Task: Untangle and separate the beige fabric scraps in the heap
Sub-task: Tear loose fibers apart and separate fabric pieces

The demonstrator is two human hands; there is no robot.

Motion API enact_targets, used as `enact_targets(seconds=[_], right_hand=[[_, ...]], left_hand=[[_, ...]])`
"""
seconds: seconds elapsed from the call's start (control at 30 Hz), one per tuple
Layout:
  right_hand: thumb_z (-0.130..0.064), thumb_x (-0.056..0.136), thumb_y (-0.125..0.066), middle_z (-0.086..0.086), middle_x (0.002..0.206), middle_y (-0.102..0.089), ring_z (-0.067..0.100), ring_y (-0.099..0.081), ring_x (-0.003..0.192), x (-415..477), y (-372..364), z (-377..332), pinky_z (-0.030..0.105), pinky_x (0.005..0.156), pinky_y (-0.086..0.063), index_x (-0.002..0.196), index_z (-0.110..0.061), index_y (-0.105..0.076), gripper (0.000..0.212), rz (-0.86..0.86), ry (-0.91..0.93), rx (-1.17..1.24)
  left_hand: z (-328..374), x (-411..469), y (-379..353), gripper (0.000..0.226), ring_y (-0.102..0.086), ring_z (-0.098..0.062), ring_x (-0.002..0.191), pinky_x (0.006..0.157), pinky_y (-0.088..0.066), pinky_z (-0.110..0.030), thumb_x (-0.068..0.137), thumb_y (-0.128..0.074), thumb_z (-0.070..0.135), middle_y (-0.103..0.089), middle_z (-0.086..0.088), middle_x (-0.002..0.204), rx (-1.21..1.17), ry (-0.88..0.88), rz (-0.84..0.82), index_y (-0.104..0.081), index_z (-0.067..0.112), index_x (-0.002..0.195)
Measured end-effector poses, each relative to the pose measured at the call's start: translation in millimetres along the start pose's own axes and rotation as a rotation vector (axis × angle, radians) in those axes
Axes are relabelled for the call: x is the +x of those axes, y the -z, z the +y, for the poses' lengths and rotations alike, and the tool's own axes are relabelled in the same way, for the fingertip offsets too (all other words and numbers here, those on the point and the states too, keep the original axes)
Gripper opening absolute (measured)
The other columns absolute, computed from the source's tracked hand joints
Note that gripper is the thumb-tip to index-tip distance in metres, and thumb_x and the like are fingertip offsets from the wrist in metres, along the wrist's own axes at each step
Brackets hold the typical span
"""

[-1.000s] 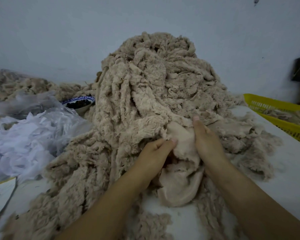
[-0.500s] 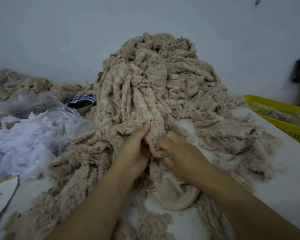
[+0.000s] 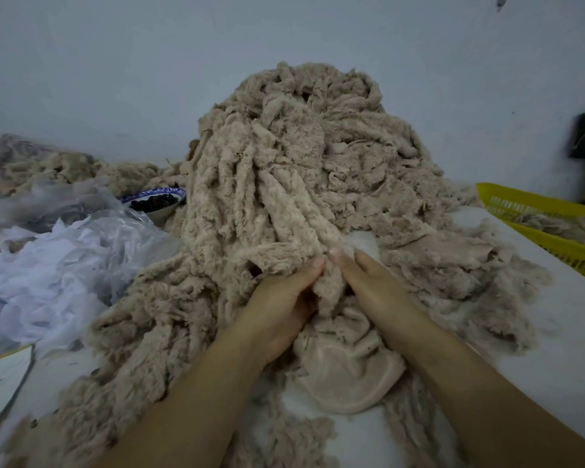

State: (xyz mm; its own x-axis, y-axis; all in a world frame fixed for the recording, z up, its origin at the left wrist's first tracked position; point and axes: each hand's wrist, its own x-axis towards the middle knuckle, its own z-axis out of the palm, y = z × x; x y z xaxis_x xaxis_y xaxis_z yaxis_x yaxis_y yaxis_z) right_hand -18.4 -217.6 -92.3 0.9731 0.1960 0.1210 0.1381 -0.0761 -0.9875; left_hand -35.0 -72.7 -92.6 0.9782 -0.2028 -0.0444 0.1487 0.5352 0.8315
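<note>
A tall heap of beige fleecy fabric scraps (image 3: 298, 170) rises in the middle of the white table, with long strips trailing down toward me. My left hand (image 3: 281, 305) and my right hand (image 3: 375, 292) meet at the foot of the heap. Both pinch one fleecy strip (image 3: 328, 285) that hangs between them, fingertips almost touching. Below the hands lies a smooth-sided rounded beige piece (image 3: 348, 376), partly tucked under my wrists.
White tissue and clear plastic bags (image 3: 58, 261) lie at the left, with a blue-rimmed bowl (image 3: 156, 201) of dark bits behind them. A yellow plastic basket (image 3: 554, 224) holding beige scraps stands at the right. More beige scraps (image 3: 48, 167) fill the back left.
My right hand has uncurled and slid up along the strip, and my left hand has shifted right to meet it. The smooth piece has stayed below them.
</note>
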Motion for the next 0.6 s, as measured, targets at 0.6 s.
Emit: enact_targets(seconds=[0.6], right_hand=[[-0.048, 0.095, -0.058, -0.022, 0.088, -0.072, -0.006, -0.067, 0.078, -8, -13, -6, 0.016, 0.066, -0.05, 0.093, -0.044, -0.065, 0.009, -0.183, 0.096, -0.294]], left_hand=[[17, 8, 4, 0.038, -0.076, -0.025, 0.072, 0.054, -0.059, -0.033, 0.093, -0.062, 0.032, -0.078, -0.012, 0.086, -0.26, 0.019, 0.267, -0.081, 0.008, 0.072]])
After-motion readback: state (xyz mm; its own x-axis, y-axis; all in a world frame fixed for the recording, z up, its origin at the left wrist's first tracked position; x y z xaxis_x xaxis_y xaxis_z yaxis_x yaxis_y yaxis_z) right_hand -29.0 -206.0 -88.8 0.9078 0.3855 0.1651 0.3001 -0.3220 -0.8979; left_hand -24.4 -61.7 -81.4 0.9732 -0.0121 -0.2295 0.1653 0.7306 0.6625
